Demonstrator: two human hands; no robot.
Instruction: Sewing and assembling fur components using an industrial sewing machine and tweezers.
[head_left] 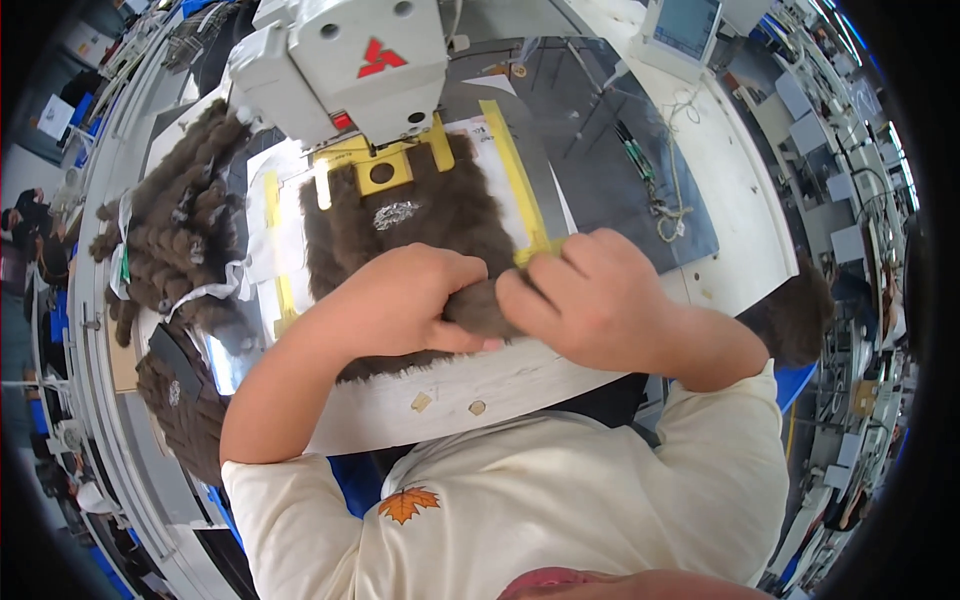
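Note:
Under the head of a large white embroidery machine (pixel 365 65) lies a brown fur piece (pixel 465 215) with a silvery stitched patch (pixel 395 214) on it. My left hand (pixel 420 300) is closed on a fold of brown fur at the piece's near right part, its thumb below the fold. My right hand (pixel 590 305), fingers curled in, grips the same fold from the right. Whether this fold belongs to the flat piece or is separate, I cannot tell. My fingers hide its ends. A yellow clamp frame (pixel 383 172) presses on the far part of the fur.
Strips of yellow tape (pixel 515 175) edge the white sheet beneath the fur. Bundled brown fur pieces (pixel 185 215) are heaped at left, with another stitched fur piece (pixel 180 395) nearer. Green-handled tweezers (pixel 633 155) and a cord (pixel 672 215) lie right. A control screen (pixel 685 28) stands far right.

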